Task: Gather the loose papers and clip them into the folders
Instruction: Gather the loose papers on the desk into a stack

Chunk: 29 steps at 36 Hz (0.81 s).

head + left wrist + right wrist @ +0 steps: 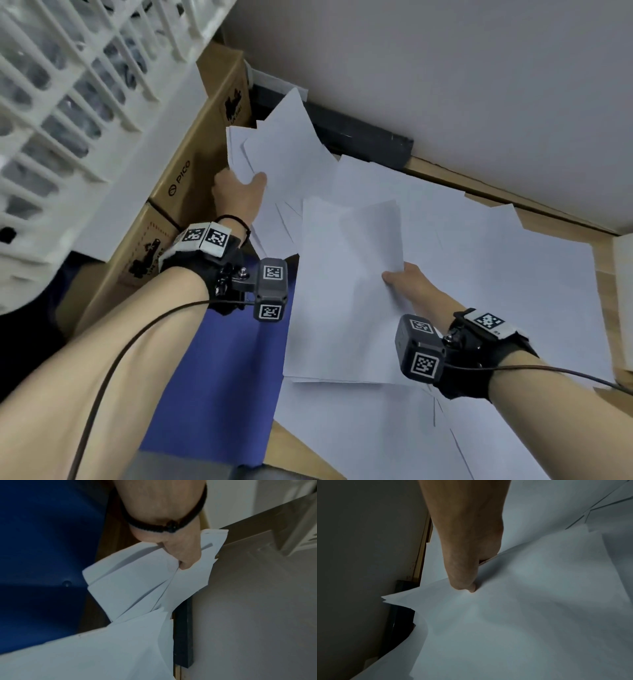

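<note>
White papers (479, 246) strewn overlapping on desk – blue folder (219, 377) flat at left.

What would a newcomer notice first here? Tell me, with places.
White loose papers blanket the wooden desk, overlapping every way. The left hand grips a fanned bunch at the far left, by cardboard boxes; the right hand pinches sheets mid-desk. A blue folder lies nearer.

Office storeroom corner, wooden desk (561, 224), cardboard boxes (191, 185), white plastic crates (68, 102)
</note>
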Each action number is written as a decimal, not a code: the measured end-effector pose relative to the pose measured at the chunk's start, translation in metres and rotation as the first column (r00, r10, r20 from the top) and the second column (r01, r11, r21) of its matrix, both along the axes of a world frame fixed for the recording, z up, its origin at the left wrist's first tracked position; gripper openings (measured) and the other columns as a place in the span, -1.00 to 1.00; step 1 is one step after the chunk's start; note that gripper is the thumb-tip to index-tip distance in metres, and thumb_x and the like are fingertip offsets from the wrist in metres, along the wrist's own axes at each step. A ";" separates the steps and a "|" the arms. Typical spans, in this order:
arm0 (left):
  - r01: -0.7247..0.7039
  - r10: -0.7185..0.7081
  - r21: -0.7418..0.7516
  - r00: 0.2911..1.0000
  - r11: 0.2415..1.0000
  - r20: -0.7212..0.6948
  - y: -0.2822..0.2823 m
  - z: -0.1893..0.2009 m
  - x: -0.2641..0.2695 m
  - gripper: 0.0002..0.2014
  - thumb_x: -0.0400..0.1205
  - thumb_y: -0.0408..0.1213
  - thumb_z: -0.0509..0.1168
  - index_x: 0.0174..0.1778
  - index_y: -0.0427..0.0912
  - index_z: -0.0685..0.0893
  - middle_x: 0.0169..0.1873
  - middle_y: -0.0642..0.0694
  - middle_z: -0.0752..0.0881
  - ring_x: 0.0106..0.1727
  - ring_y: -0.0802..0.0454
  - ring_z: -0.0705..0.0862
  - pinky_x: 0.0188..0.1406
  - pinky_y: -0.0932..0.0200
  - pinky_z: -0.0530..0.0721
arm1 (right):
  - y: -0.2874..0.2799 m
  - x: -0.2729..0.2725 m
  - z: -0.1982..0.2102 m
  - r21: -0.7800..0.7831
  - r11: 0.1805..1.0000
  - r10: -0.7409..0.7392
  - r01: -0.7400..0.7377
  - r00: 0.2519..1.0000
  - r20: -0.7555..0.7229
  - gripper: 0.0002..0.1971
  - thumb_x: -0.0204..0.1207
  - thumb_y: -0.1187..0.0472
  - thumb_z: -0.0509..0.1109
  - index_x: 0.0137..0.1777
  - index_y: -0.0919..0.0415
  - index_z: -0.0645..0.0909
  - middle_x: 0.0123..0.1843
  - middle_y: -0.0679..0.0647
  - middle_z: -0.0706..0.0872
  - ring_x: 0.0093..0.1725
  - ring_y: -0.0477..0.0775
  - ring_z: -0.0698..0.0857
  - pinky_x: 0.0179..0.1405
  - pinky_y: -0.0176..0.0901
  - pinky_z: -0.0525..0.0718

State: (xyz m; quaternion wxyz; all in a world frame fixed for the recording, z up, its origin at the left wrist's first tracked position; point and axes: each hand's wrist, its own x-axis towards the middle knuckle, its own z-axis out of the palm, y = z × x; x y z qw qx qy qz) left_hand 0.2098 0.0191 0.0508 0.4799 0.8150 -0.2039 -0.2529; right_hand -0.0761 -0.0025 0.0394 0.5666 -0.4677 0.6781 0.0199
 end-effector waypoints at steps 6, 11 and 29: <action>0.050 -0.046 -0.106 0.998 0.993 0.041 0.010 0.036 -0.011 -0.93 0.54 -0.32 0.39 -0.10 -0.12 0.67 -0.15 0.01 0.72 -0.11 0.08 0.70 -0.09 0.21 0.65 | 0.008 -0.004 0.009 -0.012 1.000 0.022 -0.022 0.999 0.028 -0.75 0.59 0.39 0.20 0.24 0.26 0.49 -0.08 0.14 0.65 -0.19 0.10 0.63 -0.35 -0.21 0.52; 0.061 -0.053 -0.177 0.997 0.982 0.049 0.018 0.071 -0.028 -0.94 0.52 -0.28 0.40 -0.13 -0.15 0.70 -0.16 -0.02 0.75 -0.09 0.01 0.75 -0.15 0.26 0.63 | 0.021 -0.014 0.019 -0.002 0.999 0.035 -0.035 0.999 0.033 -0.69 0.61 0.41 0.20 0.34 0.35 0.47 -0.02 0.17 0.65 -0.02 0.22 0.62 -0.10 -0.11 0.57; -0.331 0.156 -0.415 0.902 0.848 -0.402 0.013 0.133 -0.104 -0.71 0.58 -0.30 0.42 0.12 -0.20 0.47 -0.13 0.05 0.54 0.01 0.05 0.61 0.10 0.13 0.69 | 0.048 -0.091 0.074 -0.034 0.993 -0.113 0.117 0.989 0.097 -0.56 0.67 0.38 0.19 0.50 0.45 0.21 -0.08 0.20 0.55 -0.31 0.12 0.59 -0.58 -0.24 0.60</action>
